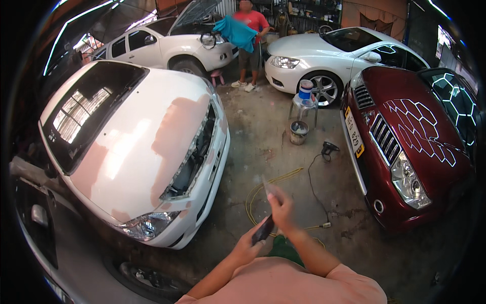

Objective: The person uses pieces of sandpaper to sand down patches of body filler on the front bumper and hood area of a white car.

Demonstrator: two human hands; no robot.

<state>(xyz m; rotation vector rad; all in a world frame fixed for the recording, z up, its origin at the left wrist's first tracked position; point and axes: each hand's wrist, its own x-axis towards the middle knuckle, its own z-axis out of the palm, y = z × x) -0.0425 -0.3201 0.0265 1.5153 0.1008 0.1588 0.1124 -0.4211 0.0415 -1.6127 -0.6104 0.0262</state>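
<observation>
My left hand is closed around a dark, flat, oblong object in front of my body; its exact kind does not show. Just beyond and to the right, my right hand is raised with its fingers closed. A thin, pale, see-through-looking piece sticks up from those fingers, blurred, so I cannot tell what it is. To the left stands a white car with pinkish-brown patches on its hood and its front grille opening uncovered. Neither hand touches it.
A maroon car stands at right, a white sedan and white pickup behind. A yellow hose or cord, a black heat-gun-like tool, a bucket and a stool occupy the floor. A person holds a teal cloth.
</observation>
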